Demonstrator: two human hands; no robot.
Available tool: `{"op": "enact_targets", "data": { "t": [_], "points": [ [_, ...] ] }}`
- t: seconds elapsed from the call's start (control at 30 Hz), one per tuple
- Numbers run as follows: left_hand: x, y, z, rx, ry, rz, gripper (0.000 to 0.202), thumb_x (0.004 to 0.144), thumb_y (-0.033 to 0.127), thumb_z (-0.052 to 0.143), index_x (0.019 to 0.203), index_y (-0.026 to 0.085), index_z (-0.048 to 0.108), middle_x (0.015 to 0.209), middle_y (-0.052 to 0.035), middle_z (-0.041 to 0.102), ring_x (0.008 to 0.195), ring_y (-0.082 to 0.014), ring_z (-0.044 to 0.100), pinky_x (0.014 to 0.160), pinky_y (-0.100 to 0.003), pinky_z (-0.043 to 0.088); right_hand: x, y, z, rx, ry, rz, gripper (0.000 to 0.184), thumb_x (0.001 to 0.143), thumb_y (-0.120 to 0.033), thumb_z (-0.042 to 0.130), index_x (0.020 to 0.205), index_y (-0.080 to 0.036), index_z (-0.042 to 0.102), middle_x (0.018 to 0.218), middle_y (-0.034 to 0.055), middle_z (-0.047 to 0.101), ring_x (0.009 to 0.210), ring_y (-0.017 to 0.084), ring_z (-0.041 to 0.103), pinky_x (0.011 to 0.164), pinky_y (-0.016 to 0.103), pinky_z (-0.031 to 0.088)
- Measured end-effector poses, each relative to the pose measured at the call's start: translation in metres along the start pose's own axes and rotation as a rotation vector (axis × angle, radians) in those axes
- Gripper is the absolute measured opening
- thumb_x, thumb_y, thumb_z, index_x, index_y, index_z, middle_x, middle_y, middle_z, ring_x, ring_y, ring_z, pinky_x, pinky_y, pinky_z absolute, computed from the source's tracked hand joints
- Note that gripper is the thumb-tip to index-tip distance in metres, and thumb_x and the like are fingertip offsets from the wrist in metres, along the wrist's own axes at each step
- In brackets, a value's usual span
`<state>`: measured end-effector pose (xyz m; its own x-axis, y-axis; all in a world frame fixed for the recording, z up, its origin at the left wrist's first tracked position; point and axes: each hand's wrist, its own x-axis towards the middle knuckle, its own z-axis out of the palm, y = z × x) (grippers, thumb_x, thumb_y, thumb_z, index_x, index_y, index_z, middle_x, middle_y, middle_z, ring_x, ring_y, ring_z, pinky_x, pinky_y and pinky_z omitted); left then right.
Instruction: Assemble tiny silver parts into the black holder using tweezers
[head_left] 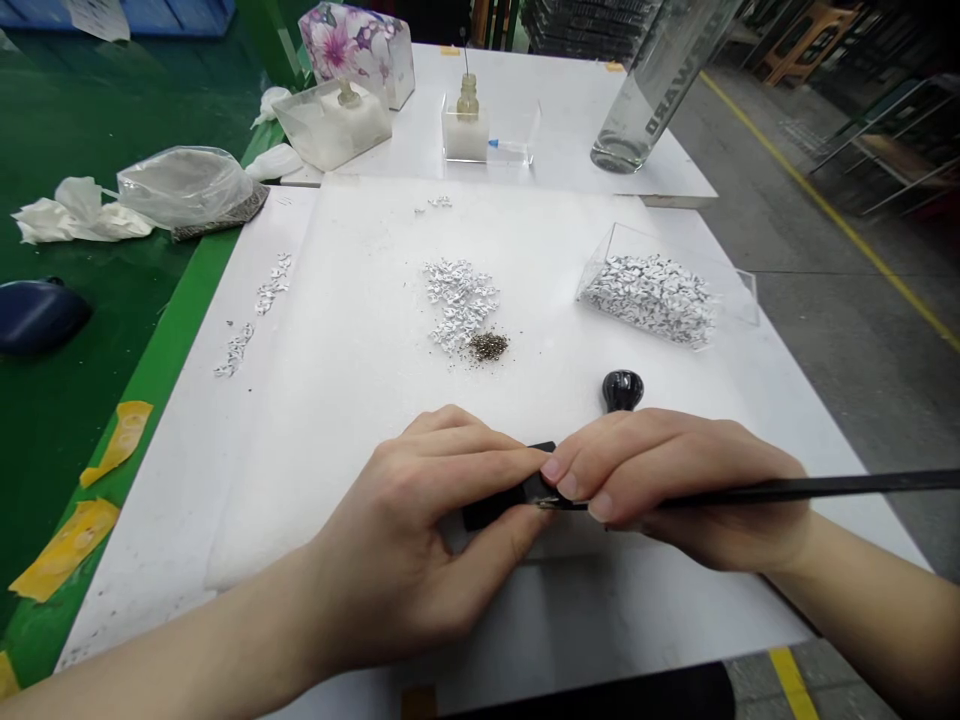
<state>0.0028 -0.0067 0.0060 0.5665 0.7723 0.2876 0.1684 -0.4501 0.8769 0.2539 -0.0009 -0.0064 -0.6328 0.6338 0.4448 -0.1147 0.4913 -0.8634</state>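
Note:
Near the front of the white foam sheet, my left hand is closed on a small black block, thumb and forefinger pinching around its right end. My right hand meets it there, fingertips pressed down at the block's end. A long thin black strip runs under the right fingers and out to the right edge. A small metallic bit shows between the two hands; its kind is hidden by the fingers. Just behind the right hand stands a rounded black knob, its lower part hidden.
Small white pieces lie heaped beside a pile of tiny brownish metal parts. A clear box of white-and-dark pieces lies right. Behind are a bottle in a clear tray, a glass tumbler and a plastic bag.

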Motion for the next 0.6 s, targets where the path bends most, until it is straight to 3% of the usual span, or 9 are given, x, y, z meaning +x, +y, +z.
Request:
{"op": "enact_targets", "data": {
  "t": [0.6],
  "points": [
    [-0.0014,0.0005,0.0008,0.007,0.006,0.004,0.019,0.093,0.008,0.071,0.106,0.018,0.081,0.102,-0.0028,0.084,0.085,-0.0156,0.072,0.086,-0.032,0.058,-0.0016,-0.0020,-0.0016,-0.044,-0.024,0.008,0.019,0.105,-0.012,0.065,0.122,-0.017,0.073,0.120,0.0112,0.077,0.118,0.020,0.075,0.105,0.032,0.064]
  ]
}}
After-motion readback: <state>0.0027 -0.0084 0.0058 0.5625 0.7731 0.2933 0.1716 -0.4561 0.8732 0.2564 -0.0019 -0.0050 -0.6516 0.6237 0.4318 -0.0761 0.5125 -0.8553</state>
